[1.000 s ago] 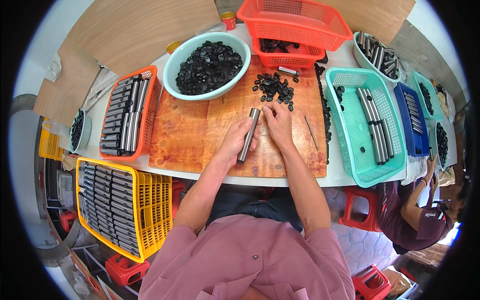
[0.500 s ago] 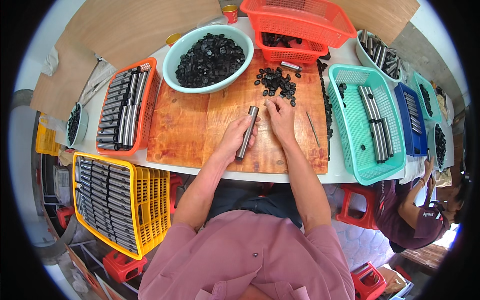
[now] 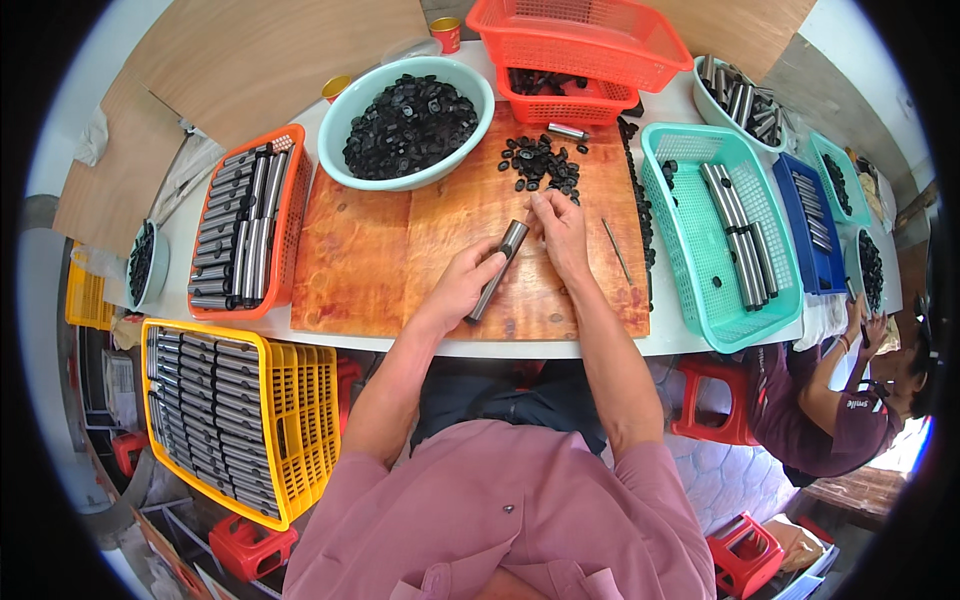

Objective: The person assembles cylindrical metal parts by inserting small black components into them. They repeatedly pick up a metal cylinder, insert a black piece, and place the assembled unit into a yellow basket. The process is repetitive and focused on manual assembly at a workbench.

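My left hand (image 3: 466,283) is closed around a steel tube (image 3: 488,293), which tilts up to the right over the wooden board (image 3: 380,265). A dark oval spot shows near the tube's upper end. My right hand (image 3: 561,232) is just right of that end, thumb and fingertips pinched together; what they hold, if anything, is too small to make out. Beyond it lies a loose pile of small black oval pieces (image 3: 538,160). A thin metal rod (image 3: 617,250) rests to the right of my right hand. Behind the pile lies a short steel tube (image 3: 568,131).
A pale green bowl (image 3: 327,150) of black pieces stands back left, beside an orange basket (image 3: 298,205) of tubes. Red baskets (image 3: 580,40) are stacked behind. Right is a green basket (image 3: 715,335) with tubes. A yellow crate (image 3: 305,420) of tubes sits lower left; a co-worker (image 3: 830,405) sits right.
The tube in my left hand has turned and tilted further right, and a dark oval spot now shows near its top. My right hand stays pinched close to it. The whole view has shifted slightly.
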A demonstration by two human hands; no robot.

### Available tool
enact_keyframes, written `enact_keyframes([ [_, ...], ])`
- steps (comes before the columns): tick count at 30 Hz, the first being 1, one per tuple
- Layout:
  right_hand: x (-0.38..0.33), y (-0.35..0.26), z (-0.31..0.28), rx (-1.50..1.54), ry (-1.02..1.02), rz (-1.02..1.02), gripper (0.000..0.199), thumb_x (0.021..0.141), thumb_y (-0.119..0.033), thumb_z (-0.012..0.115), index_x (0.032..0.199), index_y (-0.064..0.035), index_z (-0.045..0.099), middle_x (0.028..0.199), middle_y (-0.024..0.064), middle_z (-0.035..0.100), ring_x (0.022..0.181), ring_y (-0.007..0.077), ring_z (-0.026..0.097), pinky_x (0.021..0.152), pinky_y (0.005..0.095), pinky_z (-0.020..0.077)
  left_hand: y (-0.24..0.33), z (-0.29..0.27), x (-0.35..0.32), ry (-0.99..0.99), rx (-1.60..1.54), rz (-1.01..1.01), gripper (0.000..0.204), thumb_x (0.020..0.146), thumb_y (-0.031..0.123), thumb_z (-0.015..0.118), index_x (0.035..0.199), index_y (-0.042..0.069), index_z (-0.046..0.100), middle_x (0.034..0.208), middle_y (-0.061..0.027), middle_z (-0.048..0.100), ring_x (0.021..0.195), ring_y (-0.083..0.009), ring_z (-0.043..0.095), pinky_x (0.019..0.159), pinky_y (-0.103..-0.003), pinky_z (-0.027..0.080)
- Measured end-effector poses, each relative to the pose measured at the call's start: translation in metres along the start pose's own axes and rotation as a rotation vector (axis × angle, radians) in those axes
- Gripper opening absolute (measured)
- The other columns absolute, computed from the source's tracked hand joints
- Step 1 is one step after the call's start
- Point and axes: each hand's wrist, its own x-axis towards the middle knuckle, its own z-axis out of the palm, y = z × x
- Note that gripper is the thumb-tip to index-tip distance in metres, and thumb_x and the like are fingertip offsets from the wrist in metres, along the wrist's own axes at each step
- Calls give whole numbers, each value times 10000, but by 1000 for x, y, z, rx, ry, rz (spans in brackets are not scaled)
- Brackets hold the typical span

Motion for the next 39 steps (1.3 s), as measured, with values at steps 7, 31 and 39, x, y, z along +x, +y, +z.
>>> enact_keyframes([
  [7,0,-44,-17,-298,-284,119,333,1002,-311,635,1002,8,729,742,23,600,604,94,531,519,261,438,8,7,10,174,898,538,397,965,89,627,1339,-29,561,1073,-184,617,1009,-377,619,903,-447,505],
  [31,-16,-12,-32,-401,-236,-84,135,950,-43,675,1043,42,724,982,88,696,734,142,638,658,291,519,-8,7,25,249,1286,797,391,831,72,772,1195,7,647,1007,-150,665,940,-336,651,840,-412,551],
  [39,-28,-21,-31,-437,-189,-72,157,896,-111,706,997,4,741,924,142,704,860,285,675,790,387,528,-4,10,19,215,1249,727,340,834,85,776,1152,15,680,981,-144,663,944,-338,646,833,-421,545],
])
